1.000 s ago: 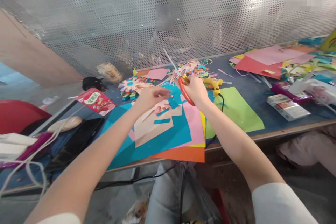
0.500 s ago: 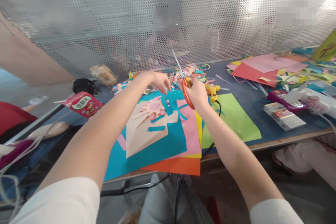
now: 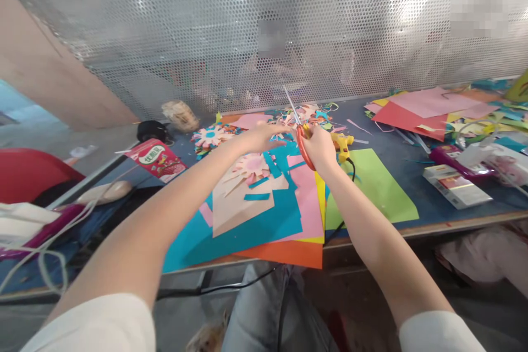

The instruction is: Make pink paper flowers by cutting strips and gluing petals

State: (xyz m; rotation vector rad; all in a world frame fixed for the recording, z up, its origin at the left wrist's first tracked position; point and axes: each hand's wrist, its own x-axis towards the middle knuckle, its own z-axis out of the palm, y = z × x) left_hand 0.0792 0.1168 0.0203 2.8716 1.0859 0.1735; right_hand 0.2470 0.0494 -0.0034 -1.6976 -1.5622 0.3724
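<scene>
My right hand is closed on scissors with orange handles, whose metal blades point up and away to the left. My left hand hovers over the papers, fingers stretched toward the scissors and nothing visible in them. Beneath it lies a pink and cream paper flower, partly covered by my forearm. Narrow blue paper strips lie near the flower on a cream sheet. Under that is a large blue sheet, with pink, yellow and orange sheets below.
A yellow glue gun lies right of my hand, beside a green sheet. Paper scraps pile up along the perforated metal panel. At left stands a red drink carton; at right lie a white box and more paper.
My left hand's fingers, which hung downward, now reach out flatter to the right. The view has swung a little to the left. My right hand keeps its hold on the scissors.
</scene>
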